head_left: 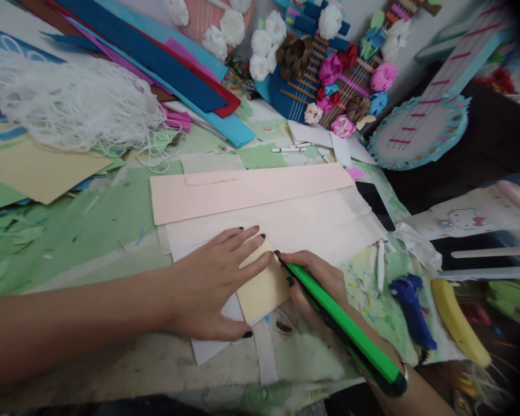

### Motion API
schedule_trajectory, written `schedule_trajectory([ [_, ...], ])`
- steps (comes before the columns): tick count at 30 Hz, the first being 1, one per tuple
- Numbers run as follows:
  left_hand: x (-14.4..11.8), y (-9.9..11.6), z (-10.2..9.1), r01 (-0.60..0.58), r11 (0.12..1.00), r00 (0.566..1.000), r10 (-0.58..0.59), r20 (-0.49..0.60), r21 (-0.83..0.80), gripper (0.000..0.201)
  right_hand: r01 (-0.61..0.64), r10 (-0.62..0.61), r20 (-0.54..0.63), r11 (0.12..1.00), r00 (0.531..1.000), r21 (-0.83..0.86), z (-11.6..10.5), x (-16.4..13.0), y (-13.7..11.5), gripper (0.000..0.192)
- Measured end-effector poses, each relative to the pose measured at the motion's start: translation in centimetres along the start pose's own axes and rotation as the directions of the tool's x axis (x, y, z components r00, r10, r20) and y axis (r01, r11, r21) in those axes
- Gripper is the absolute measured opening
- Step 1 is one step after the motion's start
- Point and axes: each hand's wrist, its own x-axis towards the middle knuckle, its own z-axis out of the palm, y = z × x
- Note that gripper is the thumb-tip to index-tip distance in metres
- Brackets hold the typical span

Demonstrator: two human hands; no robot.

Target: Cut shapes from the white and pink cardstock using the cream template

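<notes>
Here the left hand (219,283) lay flat, fingers spread and pressed down, on a small cream card (262,286) that served as a template over a white sheet (312,222) on the desk (91,231). The right hand (314,283) was closed around a green pen-like tool (342,323), pinching it near the tip, and that tip touched the card's upper right edge, just beside the left fingertips. Whether the tool was a marker or a cutter could not be told from the view.

The work appeared to be at an early stage. No traced line or cut showed around the card, although the hands hid much of its outline. Judging from the tip's position at a corner, most of the contour was yet to be followed, and the white sheet looked whole around the template. A pale pink sheet (242,193) lay just beyond the white one and overlapped its far edge, with no marks visible on it.

Near the right hand lay a blue glue gun (411,309) and a yellow object (457,323), both untouched. Further back rested a heap of white string (73,101), coloured paper strips (164,58) and a decorated paper guitar (325,69) bearing paper flowers.
</notes>
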Motion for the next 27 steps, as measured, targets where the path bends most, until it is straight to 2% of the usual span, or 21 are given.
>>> schedule_trajectory([
  [6, 0.11, 0.02, -0.06, -0.003, 1.000, 1.000, 0.003, 0.014, -0.013, 0.094, -0.012, 0.012, 0.025, 1.000, 1.000, -0.006, -0.16, 0.06, -0.21, 0.034],
  [11, 0.17, 0.10, -0.14, -0.005, 1.000, 1.000, 0.005, 0.013, -0.012, 0.093, 0.008, -0.008, -0.026, 1.000, 1.000, -0.006, 0.06, -0.27, 0.00, 0.035],
  [16, 0.21, 0.50, -0.38, 0.041, 0.999, 0.999, -0.041, 0.002, -0.002, 0.091, -0.003, 0.003, -0.020, 1.000, 1.000, -0.010, 0.19, -0.40, 0.07, 0.035],
  [22, 0.15, 0.28, -0.13, 0.022, 1.000, 1.000, -0.022, -0.003, -0.019, 0.091, -0.018, 0.018, 0.002, 1.000, 1.000, -0.018, -0.08, -0.69, -0.06, 0.038],
  [27, 0.20, 0.11, -0.10, 0.008, 1.000, 1.000, -0.008, 0.009, -0.016, 0.092, -0.008, 0.008, -0.035, 1.000, 0.999, -0.013, 0.12, -0.73, -0.06, 0.038],
])
